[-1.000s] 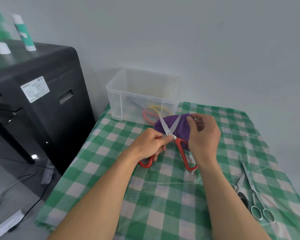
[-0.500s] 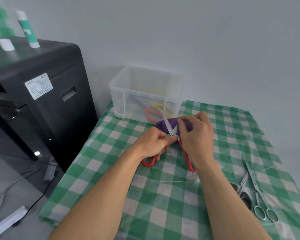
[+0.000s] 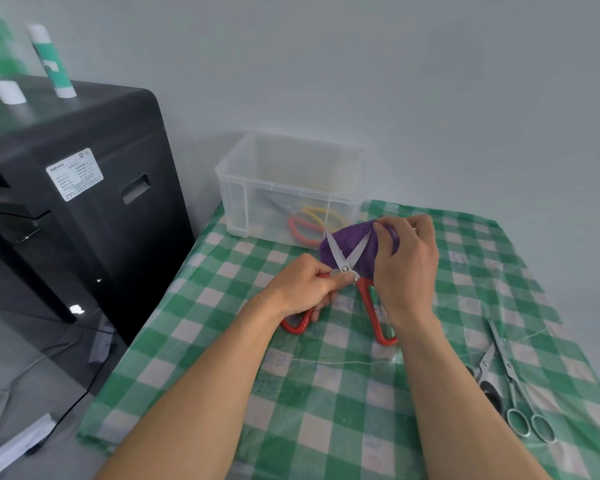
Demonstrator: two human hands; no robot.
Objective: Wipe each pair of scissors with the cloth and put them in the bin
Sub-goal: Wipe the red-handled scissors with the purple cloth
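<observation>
My left hand (image 3: 309, 282) grips red-handled scissors (image 3: 369, 306) at the pivot, blades spread open in a V and pointing away from me. My right hand (image 3: 406, 265) holds a purple cloth (image 3: 347, 242) bunched behind and around the right blade, fingers pinching it near the blade tip. The clear plastic bin (image 3: 257, 188) stands just beyond, at the table's far left corner, with red-handled and yellow-handled scissors (image 3: 312, 220) lying inside.
The table has a green-and-white checked cover (image 3: 326, 393). Two all-metal scissors (image 3: 513, 386) and a black-handled pair (image 3: 489, 386) lie near the right edge. A black cabinet (image 3: 84, 202) stands left of the table, with a glue stick (image 3: 51, 60) on top. The wall is close behind.
My right hand slid the cloth outward along the right blade, from near the pivot toward the tip. The blades show spread wide again. My left hand kept its grip.
</observation>
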